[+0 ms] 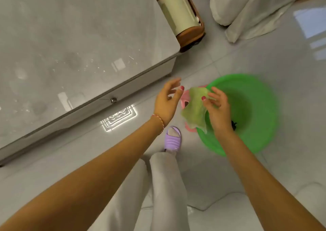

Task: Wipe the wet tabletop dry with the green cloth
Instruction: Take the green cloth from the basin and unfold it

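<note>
The green cloth hangs limp and pale over the left rim of a green basin on the floor. My right hand pinches its upper edge between thumb and fingers. My left hand hovers just left of the cloth with its fingers spread and nothing in it. The glossy grey tabletop fills the upper left, with droplets and dull smears on its near part. Both hands are to the right of the table's corner, off its surface.
A brown bin with a cream liner stands on the floor beyond the table's right edge. A pink object lies beside the basin. My foot in a purple slipper is on the tiled floor. White fabric drapes at upper right.
</note>
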